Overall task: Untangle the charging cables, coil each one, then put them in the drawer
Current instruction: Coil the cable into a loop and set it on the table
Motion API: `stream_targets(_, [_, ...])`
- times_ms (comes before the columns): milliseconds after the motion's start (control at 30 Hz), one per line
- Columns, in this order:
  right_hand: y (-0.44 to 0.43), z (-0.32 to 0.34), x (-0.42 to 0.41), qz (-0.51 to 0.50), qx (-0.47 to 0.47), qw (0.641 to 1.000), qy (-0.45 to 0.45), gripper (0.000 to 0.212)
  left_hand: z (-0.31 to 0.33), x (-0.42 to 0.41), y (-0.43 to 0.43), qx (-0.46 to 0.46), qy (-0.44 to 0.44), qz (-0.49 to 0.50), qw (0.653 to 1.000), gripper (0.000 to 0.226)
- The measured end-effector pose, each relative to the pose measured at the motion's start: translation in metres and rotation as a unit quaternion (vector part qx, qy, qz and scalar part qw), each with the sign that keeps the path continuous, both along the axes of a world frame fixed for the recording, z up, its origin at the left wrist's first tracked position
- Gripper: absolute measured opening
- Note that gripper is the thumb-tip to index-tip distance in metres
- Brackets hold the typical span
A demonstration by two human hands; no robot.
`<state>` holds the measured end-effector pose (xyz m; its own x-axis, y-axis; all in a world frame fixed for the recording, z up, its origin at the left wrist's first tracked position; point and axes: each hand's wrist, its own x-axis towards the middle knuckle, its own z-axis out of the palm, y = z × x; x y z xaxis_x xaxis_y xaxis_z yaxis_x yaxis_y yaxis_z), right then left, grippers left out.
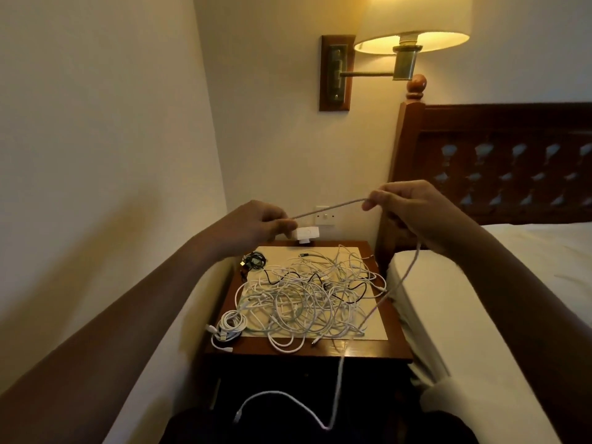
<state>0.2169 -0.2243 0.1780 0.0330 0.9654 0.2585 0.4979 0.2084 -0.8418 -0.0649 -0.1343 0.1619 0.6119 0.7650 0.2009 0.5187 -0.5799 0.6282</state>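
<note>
The left hand (256,224) is raised above the back left corner of the nightstand (378,350), thumb and curled fingers pinching one end of a pale cable (333,206). Below it, two bundles sit apart from the mess. A dark coil (254,259) lies at the back left corner and a white coil (229,325) at the front left corner. Both look finished and were likely parked at the edge to keep them out of the snarl.

The tangle (307,296) of mostly white cables, with a few black strands, covers the middle of the nightstand on a pale mat (374,331). One loose white cable (340,379) spills over the front edge toward the person's lap.

The right hand (413,206) is held a little higher than the left, and its fingertips and thumb pinch the same pale cable. The span between the hands is nearly taut, probably to straighten it and find its run before coiling. From the right hand the cable drops toward the right edge, then trails into the front right of the tangle, so it may not be free yet. The drawer cannot be made out in the dark front of the nightstand. A bed (480,283) lies just beside the right edge.
</note>
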Motion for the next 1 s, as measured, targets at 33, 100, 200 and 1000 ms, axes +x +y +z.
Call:
stream_targets(33, [0.003, -0.006, 0.008, -0.014, 0.012, 0.999, -0.026, 0.026, -0.007, -0.007, 0.001, -0.044, -0.024, -0.002, 0.999, 0.028])
stream_targets(100, [0.007, -0.018, 0.018, -0.01, -0.009, 0.993, -0.116, 0.016, -0.012, -0.011, -0.001, -0.11, -0.078, -0.014, 0.991, 0.03])
stream_targets(200, [0.008, -0.036, 0.001, 0.073, -0.077, 0.981, -0.162, 0.054, -0.003, 0.002, -0.016, -0.128, -0.09, -0.047, 0.987, 0.032])
stream_targets(1000, [-0.009, -0.197, 0.051, 0.024, -0.313, 0.891, -0.328, 0.035, -0.087, -0.041, 0.002, -0.054, 0.095, 0.093, 0.99, 0.042])
